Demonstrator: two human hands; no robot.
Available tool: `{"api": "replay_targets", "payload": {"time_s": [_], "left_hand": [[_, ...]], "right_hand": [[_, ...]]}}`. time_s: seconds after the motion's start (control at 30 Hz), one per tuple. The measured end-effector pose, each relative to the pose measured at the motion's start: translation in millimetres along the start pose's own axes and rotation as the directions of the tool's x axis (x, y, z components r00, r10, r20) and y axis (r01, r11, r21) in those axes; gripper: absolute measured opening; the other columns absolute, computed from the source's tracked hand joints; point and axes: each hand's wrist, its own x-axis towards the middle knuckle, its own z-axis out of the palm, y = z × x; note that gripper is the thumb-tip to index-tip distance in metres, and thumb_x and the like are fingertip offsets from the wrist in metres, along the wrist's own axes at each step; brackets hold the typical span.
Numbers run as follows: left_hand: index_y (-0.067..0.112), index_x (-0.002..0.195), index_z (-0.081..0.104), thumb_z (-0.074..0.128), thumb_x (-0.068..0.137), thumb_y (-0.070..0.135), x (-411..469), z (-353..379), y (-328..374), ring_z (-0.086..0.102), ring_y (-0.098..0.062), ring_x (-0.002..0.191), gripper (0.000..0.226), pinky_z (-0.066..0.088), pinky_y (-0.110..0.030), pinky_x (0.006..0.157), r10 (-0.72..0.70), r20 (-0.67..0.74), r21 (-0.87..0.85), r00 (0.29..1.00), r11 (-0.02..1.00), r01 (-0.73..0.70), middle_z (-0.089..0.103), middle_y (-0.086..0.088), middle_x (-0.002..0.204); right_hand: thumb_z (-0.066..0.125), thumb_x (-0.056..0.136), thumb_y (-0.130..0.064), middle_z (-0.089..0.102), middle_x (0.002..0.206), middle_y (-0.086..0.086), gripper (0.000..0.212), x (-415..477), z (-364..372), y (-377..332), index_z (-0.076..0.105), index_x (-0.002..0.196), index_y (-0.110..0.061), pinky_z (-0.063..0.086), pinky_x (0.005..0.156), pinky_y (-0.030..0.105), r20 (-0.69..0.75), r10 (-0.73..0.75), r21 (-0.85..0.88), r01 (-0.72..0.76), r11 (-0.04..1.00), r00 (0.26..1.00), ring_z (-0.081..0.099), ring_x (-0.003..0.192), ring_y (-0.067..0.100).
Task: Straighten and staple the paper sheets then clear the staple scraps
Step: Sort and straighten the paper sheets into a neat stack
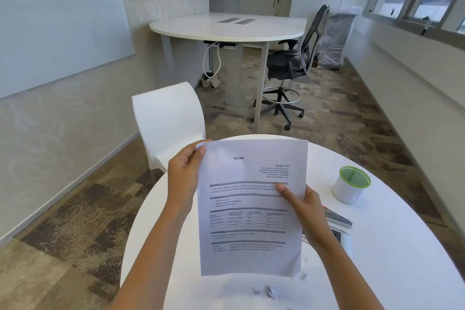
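Both hands up, sheets [251,209] held upright in front of me, above the table [390,272]. Left hand [183,173] pinches the top-left corner, thumb on the front, fingers behind, closed tight on the paper. Right hand [305,211] grips the right edge approx. halfway down, thumb flat on the print, rest wrapped behind. Edges look pretty flush, so I'd say I'm at the tail end of straightening; can't tell if a staple's in the corner yet, my thumb covers it. Stapler [337,218] lies on the table just right of my right wrist, near the green-rimmed cup [351,185]. Scraps [268,292] sit on the table below the bottom edge of the sheets. Next, prob.: keep the corner pinched w/ left, free the right, get the stapler. Scraps after.
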Motion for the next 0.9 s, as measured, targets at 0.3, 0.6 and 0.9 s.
{"api": "replay_targets", "payload": {"time_s": [0.3,0.6,0.9], "left_hand": [[0.037,0.098,0.067,0.056,0.093,0.022,-4.7,0.2,-9.2,0.047,-0.023,0.072,0.019,0.041,-0.036,0.072,0.028,0.016,0.004,0.999,1.0,-0.028,0.052,-0.016,0.072],[0.032,0.112,0.059,0.051,0.095,0.027,-11.1,9.1,-16.0,0.057,-0.008,0.063,0.019,0.048,-0.019,0.06,-0.039,-0.005,0.019,0.999,0.999,0.039,0.061,0.003,0.07],[0.019,0.116,0.058,0.048,0.095,0.028,-18.9,1.5,-27.7,0.067,-0.012,0.086,0.025,0.054,-0.019,0.068,-0.053,0.059,0.047,0.997,0.998,0.05,0.07,0.002,0.101]], "right_hand": [[0.066,0.085,-0.013,0.075,0.072,-0.012,0.006,-10.7,0.6,-1.0,0.069,0.088,-0.017,0.05,0.053,0.012,-0.031,-0.034,-0.023,0.033,0.999,0.999,0.07,0.065,0.002],[0.067,0.084,-0.013,0.076,0.075,-0.009,0.007,-16.9,-0.8,3.7,0.069,0.091,-0.014,0.051,0.053,0.015,-0.052,-0.022,0.033,0.023,0.999,0.998,0.071,0.066,0.005],[0.065,0.085,-0.016,0.076,0.084,-0.007,0.007,-6.5,17.8,10.9,0.07,0.09,-0.02,0.056,0.062,0.021,-0.097,-0.058,0.074,0.065,0.995,0.994,0.071,0.076,0.01]]}}
